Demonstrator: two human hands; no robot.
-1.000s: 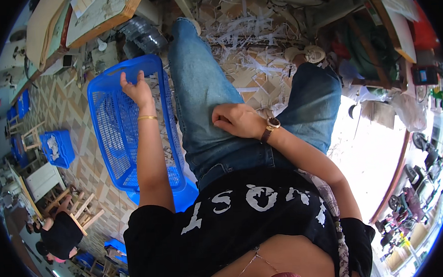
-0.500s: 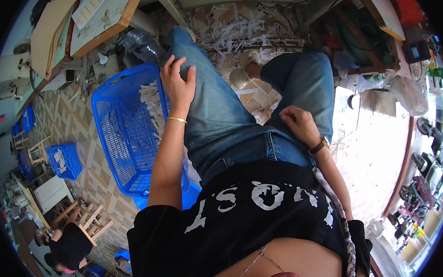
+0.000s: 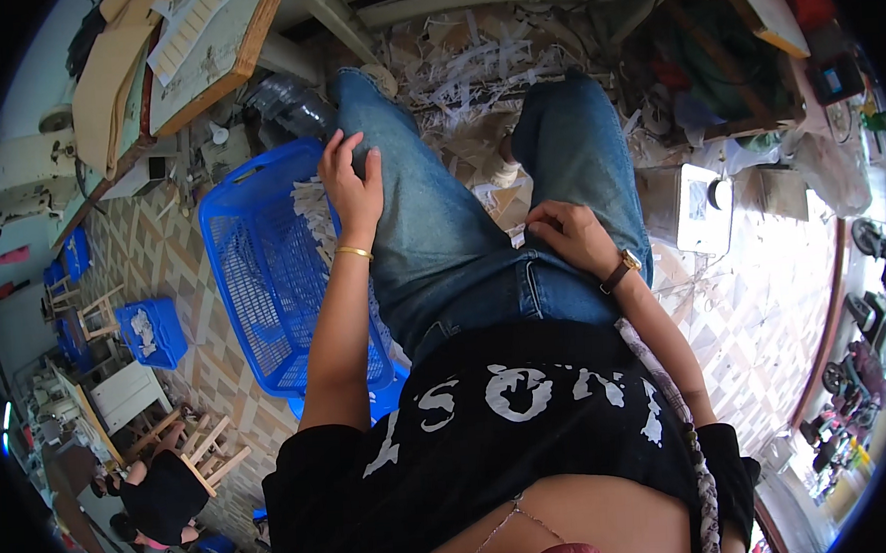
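My left hand rests open on the left thigh of my blue jeans, near the knee. Its fingers and thumb are spread, and nothing is in it. A gold bangle circles that wrist. Over my right inner thigh lies my right hand, loosely bent, with the thumb apart from the fingers. I see nothing held in it, though its palm is hidden. A wristwatch is on that arm. Close beside my left forearm stands a blue plastic basket with white strips along its inner side.
White scraps litter the tiled floor beyond my feet. Wooden-edged worktables stand ahead on both sides. A white appliance-like box is at my right. Another blue basket, a wooden stool and a seated person are at left.
My right leg has swung inward, and my right hand has shifted left with it. My left hand stays on the left thigh. The view has shifted slightly.
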